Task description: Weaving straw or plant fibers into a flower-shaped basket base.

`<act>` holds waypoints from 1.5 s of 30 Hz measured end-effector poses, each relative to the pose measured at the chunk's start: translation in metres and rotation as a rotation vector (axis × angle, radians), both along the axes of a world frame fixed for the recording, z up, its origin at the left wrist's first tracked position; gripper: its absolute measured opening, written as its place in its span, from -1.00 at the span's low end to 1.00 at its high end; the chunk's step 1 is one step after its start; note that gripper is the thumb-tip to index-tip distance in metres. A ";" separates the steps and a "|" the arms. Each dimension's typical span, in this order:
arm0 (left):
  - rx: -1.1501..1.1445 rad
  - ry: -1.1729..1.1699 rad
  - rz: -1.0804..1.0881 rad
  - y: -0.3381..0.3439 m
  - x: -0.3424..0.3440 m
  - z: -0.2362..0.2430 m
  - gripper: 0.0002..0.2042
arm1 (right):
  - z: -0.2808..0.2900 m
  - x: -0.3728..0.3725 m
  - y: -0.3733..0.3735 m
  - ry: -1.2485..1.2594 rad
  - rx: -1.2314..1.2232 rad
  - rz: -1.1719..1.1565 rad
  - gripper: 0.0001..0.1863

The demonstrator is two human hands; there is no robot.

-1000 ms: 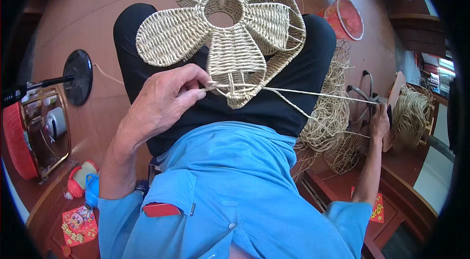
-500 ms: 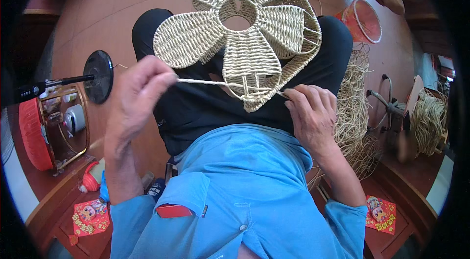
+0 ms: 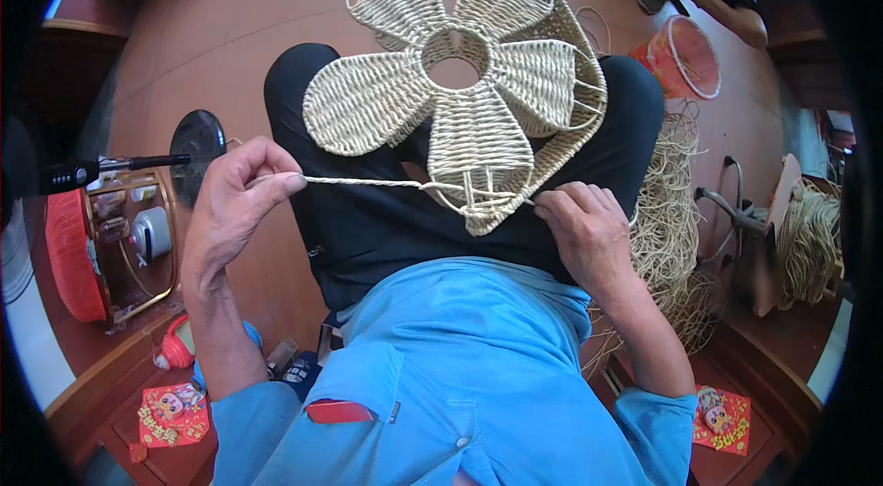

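Centrally, a woven flower (image 3: 480, 132) with five petals rests across the seated person's dark trousers (image 3: 368, 224), the spread knees apparently serving as a work stand. From where I stand, its open ring (image 3: 455, 42) faces upward; radially built, the piece has no single long axis. Its nearest petal lies lengthwise toward the torso, as does the pointed lower corner of the outer woven wall (image 3: 563, 22). The left hand (image 3: 241, 201) pinches a cord (image 3: 368, 181) between thumb and forefinger, drawn out nearly straight, presumably for tension; the cord runs crosswise to that petal's tip. The right hand (image 3: 587, 233), fingers curled, sits beside the corner, perhaps steadying it; whether it grips anything cannot be told.
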State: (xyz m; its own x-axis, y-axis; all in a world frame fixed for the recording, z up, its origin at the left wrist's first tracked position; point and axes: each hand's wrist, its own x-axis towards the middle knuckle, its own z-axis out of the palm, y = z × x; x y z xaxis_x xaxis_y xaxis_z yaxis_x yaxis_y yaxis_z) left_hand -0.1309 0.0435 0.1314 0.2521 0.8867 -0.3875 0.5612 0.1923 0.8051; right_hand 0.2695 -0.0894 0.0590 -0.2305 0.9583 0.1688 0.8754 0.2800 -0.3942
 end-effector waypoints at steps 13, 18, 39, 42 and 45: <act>-0.150 0.027 0.112 -0.009 -0.052 -0.025 -0.44 | -0.003 0.003 0.001 0.048 -0.083 -0.058 -0.90; -0.084 0.071 0.167 0.005 -0.097 -0.026 -0.45 | 0.010 0.015 -0.005 -0.082 -0.061 -0.058 -0.89; 0.014 0.053 -0.084 0.017 -0.020 -0.015 -0.61 | 0.037 0.069 -0.013 -0.158 0.172 -0.208 -0.76; 0.071 0.139 -0.048 0.021 -0.006 -0.012 -0.64 | 0.012 0.006 -0.008 -0.066 0.100 -0.051 -0.81; 0.134 0.096 -0.071 0.019 -0.003 -0.016 -0.66 | -0.008 0.003 -0.004 -0.089 0.110 -0.031 -0.86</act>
